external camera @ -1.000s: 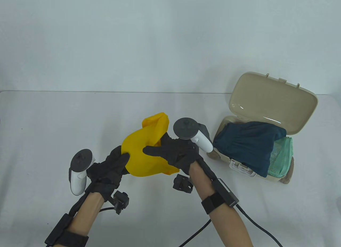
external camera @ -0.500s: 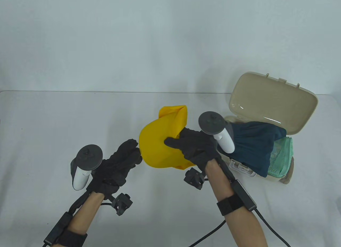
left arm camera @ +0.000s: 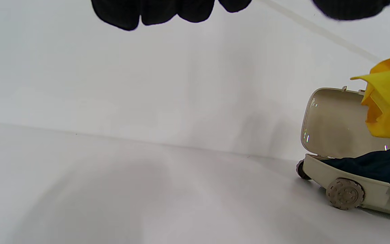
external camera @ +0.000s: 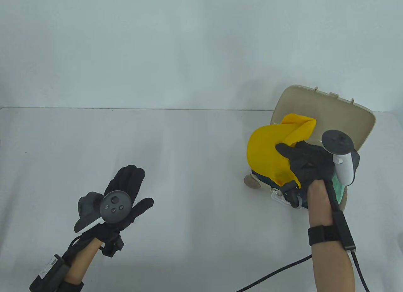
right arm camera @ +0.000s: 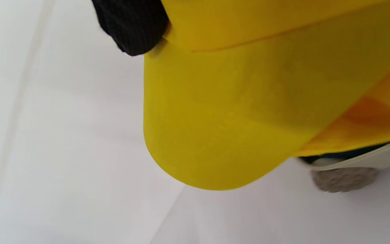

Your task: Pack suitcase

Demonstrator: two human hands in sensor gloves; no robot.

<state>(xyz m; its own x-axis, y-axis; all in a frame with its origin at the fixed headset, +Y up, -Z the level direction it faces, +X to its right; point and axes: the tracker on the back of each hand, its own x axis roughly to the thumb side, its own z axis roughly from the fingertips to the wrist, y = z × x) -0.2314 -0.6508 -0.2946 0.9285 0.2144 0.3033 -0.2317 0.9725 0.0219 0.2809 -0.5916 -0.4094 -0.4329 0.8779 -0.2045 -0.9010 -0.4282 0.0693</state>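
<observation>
Table view: right hand (external camera: pixel 310 166) grip clamped on a folded yellow cloth (external camera: pixel 267 152) above the open beige suitcase (external camera: pixel 346 122); left hand (external camera: pixel 121 194) grip spread apart over the worktop (external camera: pixel 189 178).

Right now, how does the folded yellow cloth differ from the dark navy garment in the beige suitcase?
The folded yellow cloth is gripped by the right hand above the open beige suitcase; the dark navy garment already lies inside it. The yellow one is bright and mostly in view; the navy one is dark and largely covered. Both are soft fabric.
</observation>
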